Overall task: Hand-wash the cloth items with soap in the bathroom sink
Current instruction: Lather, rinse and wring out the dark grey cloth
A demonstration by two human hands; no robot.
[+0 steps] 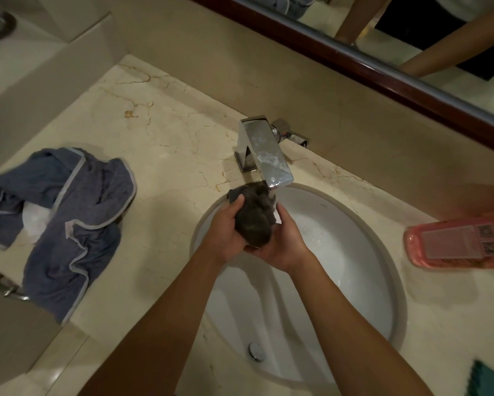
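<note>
Between the two hands, the balled cloth [253,221] is dark grey-brown. Under them the sink [354,270] is white, the faucet [264,151] just beyond shiny chrome (spotted pale). Far left of the left hand [222,235], a blue-grey cloth [68,218] has light grey edging. The counter [160,144] is cream, brown-veined. Well right of the right hand [280,242], the bottle [454,242] is coral pink.

Dim warm light falls on a veined cream marble tabletop [165,144] and beige wall [240,67], a dark-wood-framed mirror [354,62] toward one o'clock.
</note>
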